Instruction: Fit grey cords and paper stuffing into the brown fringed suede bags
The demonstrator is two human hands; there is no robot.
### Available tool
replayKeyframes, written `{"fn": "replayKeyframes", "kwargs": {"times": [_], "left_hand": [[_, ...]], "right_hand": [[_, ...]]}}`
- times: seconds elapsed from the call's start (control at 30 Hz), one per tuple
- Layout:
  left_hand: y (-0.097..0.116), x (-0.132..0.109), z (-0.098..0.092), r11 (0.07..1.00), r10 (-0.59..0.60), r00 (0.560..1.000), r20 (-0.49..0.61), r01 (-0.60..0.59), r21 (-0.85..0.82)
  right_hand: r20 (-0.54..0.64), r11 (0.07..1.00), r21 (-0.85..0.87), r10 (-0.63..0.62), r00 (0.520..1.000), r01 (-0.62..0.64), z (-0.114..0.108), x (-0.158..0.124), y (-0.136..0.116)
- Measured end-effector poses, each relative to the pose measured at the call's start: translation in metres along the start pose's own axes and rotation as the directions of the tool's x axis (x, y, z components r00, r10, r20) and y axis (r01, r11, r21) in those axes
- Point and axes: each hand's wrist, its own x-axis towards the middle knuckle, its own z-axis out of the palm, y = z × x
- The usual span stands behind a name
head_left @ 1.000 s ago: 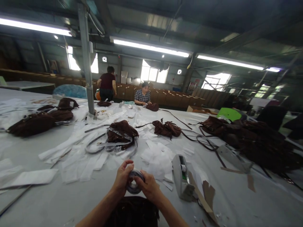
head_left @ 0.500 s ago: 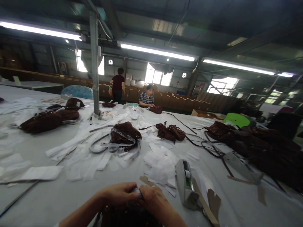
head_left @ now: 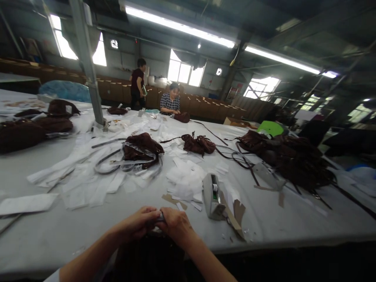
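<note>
Fingers [head_left: 151,216] of both hands are curled shut and meet on a small grey object [head_left: 160,217]. It is pinched between them and mostly hidden, so I cannot tell what it is. The left hand [head_left: 138,224] and the right hand [head_left: 177,224] touch each other just over the near edge of the table [head_left: 35,235]. Below the wrists, at that edge, lies a dark brown piece [head_left: 149,256], its shape unclear.

Near the right hand stands a tape dispenser [head_left: 212,196], untouched, with cardboard strips [head_left: 236,213] beside it and white paper slips [head_left: 185,180] behind. Brown bags [head_left: 141,145] lie toward the middle, with a larger pile [head_left: 293,160] toward the right edge.

I judge the work to be midway: the object is gripped, not set down, and many bags lie loose. Two other people [head_left: 170,102] are at the far edge.
</note>
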Motion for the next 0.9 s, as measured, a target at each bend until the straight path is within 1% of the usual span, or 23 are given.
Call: {"fn": "replayKeyframes", "kwargs": {"times": [0.1, 0.2, 0.27, 0.33, 0.37, 0.4, 0.43, 0.47, 0.5, 0.53, 0.57, 0.6, 0.7, 0.8, 0.9], "left_hand": [[-0.003, -0.002, 0.000, 0.999, -0.013, 1.000, -0.012, 0.013, -0.043], [-0.007, -0.002, 0.000, 0.997, -0.015, 1.000, -0.016, 0.014, -0.079], [-0.010, -0.002, 0.000, 0.995, -0.020, 1.000, -0.016, 0.018, -0.099], [-0.011, -0.003, -0.003, 0.993, -0.021, 0.999, -0.048, 0.015, -0.120], [-0.011, -0.004, -0.006, 0.991, -0.025, 0.997, -0.077, 0.014, -0.136], [-0.012, -0.005, -0.009, 0.987, -0.032, 0.994, -0.109, 0.014, -0.157], [-0.012, -0.006, -0.013, 0.982, -0.044, 0.990, -0.137, 0.018, -0.186], [-0.013, -0.008, -0.018, 0.974, -0.063, 0.985, -0.158, 0.026, -0.224], [-0.014, -0.009, -0.024, 0.962, -0.090, 0.982, -0.168, 0.042, -0.271], [-0.016, -0.010, -0.029, 0.944, -0.122, 0.978, -0.168, 0.063, -0.323], [-0.018, -0.010, -0.033, 0.924, -0.154, 0.975, -0.162, 0.084, -0.373], [-0.020, -0.011, -0.037, 0.904, -0.180, 0.972, -0.152, 0.102, -0.416], [-0.025, -0.012, -0.042, 0.864, -0.207, 0.969, -0.133, 0.118, -0.489], [-0.027, -0.013, -0.041, 0.851, -0.192, 0.972, -0.137, 0.095, -0.516], [-0.027, -0.015, -0.039, 0.840, -0.194, 0.970, -0.148, 0.086, -0.536]], "right_hand": [[-0.031, 1.000, 0.010, 0.012, 0.999, -0.012, 0.004, -0.004, -0.003], [-0.035, 0.999, 0.045, 0.029, 0.999, -0.027, 0.008, -0.006, -0.007], [-0.038, 0.996, 0.087, 0.032, 0.999, -0.029, 0.010, -0.007, -0.009], [-0.075, 0.987, 0.156, 0.036, 0.997, -0.024, 0.010, -0.008, -0.005], [-0.107, 0.978, 0.207, 0.062, 0.992, -0.039, 0.008, -0.010, 0.000], [-0.139, 0.962, 0.261, 0.123, 0.983, -0.084, 0.006, -0.011, 0.008], [-0.147, 0.937, 0.306, 0.225, 0.963, -0.172, 0.005, -0.012, 0.018], [-0.126, 0.899, 0.329, 0.345, 0.930, -0.289, 0.003, -0.013, 0.030], [-0.083, 0.851, 0.327, 0.460, 0.884, -0.412, 0.003, -0.015, 0.043], [-0.028, 0.804, 0.298, 0.547, 0.837, -0.515, 0.004, -0.015, 0.056], [0.029, 0.771, 0.254, 0.598, 0.801, -0.584, 0.008, -0.016, 0.068], [0.080, 0.758, 0.209, 0.617, 0.783, -0.618, 0.013, -0.015, 0.078], [0.165, 0.768, 0.123, 0.609, 0.776, -0.629, 0.037, -0.008, 0.097], [0.188, 0.767, 0.060, 0.620, 0.762, -0.639, 0.066, 0.005, 0.099], [0.202, 0.754, 0.050, 0.634, 0.746, -0.655, 0.084, 0.015, 0.101]]}}
